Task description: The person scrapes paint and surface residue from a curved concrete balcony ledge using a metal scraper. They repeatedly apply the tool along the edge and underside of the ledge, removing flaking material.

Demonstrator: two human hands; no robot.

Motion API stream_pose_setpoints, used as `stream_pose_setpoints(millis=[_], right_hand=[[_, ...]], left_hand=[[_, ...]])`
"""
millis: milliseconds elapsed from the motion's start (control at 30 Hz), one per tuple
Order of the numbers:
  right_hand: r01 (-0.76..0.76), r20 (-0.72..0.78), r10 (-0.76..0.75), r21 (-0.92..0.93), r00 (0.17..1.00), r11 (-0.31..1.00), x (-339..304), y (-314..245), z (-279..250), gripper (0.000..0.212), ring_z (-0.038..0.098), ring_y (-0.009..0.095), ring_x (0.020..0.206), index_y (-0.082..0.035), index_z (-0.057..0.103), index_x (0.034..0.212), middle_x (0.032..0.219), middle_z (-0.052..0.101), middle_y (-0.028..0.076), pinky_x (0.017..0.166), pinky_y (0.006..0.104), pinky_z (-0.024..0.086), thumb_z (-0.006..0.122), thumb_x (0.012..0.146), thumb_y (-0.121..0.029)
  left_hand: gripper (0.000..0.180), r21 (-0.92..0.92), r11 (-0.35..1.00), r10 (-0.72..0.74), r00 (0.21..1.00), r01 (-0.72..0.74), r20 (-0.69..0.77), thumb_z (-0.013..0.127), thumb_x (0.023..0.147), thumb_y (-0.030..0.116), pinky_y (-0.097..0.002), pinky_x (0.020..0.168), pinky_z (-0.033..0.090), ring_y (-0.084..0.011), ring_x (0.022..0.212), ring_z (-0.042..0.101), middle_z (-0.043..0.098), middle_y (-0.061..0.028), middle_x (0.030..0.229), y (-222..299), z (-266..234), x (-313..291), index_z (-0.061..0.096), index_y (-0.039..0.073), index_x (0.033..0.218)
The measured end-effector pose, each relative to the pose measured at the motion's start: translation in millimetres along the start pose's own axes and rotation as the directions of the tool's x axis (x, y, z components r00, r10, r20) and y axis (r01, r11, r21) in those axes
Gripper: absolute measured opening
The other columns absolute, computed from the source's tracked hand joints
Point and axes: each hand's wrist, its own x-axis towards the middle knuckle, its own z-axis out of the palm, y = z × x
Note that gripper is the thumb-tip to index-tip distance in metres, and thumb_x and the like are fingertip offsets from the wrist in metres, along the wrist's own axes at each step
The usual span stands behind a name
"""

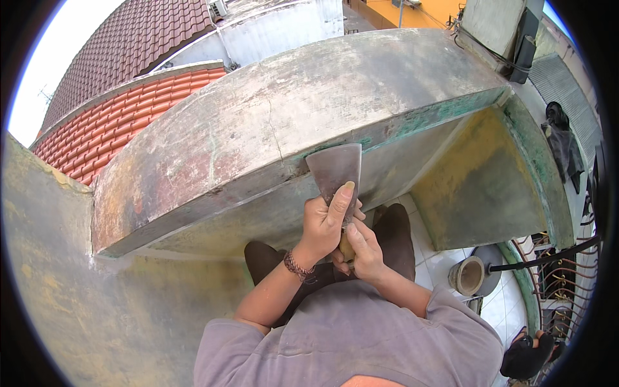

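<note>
Where both hands [322, 224] grip, a scraper [336, 170] juts forward.

The fisheye head view looks steeply down from close above the shirt [367, 332], facing the weathered ledge [309, 97].

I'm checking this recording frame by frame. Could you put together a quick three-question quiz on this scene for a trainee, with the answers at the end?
1. Short answer: which hand has its thumb up on the blade of the scraper?
2. Multiple choice: the blade's broad edge points toward
a) the shirt
b) the ledge
c) the pot
3. True or false: a braided band circles the left wrist.

Key:
1. The left hand; the right hand is lower down.
2. b
3. True
</note>
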Motion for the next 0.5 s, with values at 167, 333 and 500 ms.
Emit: stream_pose_setpoints(millis=[167,333,500], right_hand=[[-0.005,0.107,-0.002,0.062,0.994,0.998,-11.7,7.9,-7.0,0.050,0.049,0.014,0.049,-0.001,0.048,0.106,0.067,0.052,0.007,0.044,0.0256,0.040,0.022,0.104,-0.044],[-0.064,0.131,0.041,0.183,0.991,0.981,-16.6,8.3,-8.1,0.052,0.049,0.015,0.048,-0.001,0.048,0.102,0.066,0.053,0.008,0.044,0.0263,0.040,0.020,0.104,-0.046],[-0.111,0.191,0.070,0.210,0.979,0.971,-22.9,9.4,-13.4,0.054,0.048,0.014,0.046,0.000,0.051,0.106,0.064,0.053,0.008,0.043,0.0266,0.039,0.022,0.104,-0.045]], left_hand=[[0.040,0.026,0.998,0.062,0.998,-0.062,-0.011,0.051,0.101,0.028,-0.0277,0.057,0.053,-0.0164,0.064,0.066,0.066,-0.0090,0.069,2.4,1.7,-20.9,0.065,-0.003,0.079],[0.038,0.059,0.990,0.125,0.990,-0.128,0.060,0.052,0.100,0.026,-0.0274,0.059,0.054,-0.0159,0.067,0.066,0.069,-0.0122,0.074,3.0,-1.8,-28.1,0.067,-0.004,0.084],[0.030,0.043,0.988,0.148,0.989,-0.147,-0.015,0.056,0.099,0.024,-0.0243,0.055,0.049,-0.0102,0.064,0.061,0.067,-0.0066,0.077,13.5,1.5,-33.0,0.065,-0.004,0.096]])
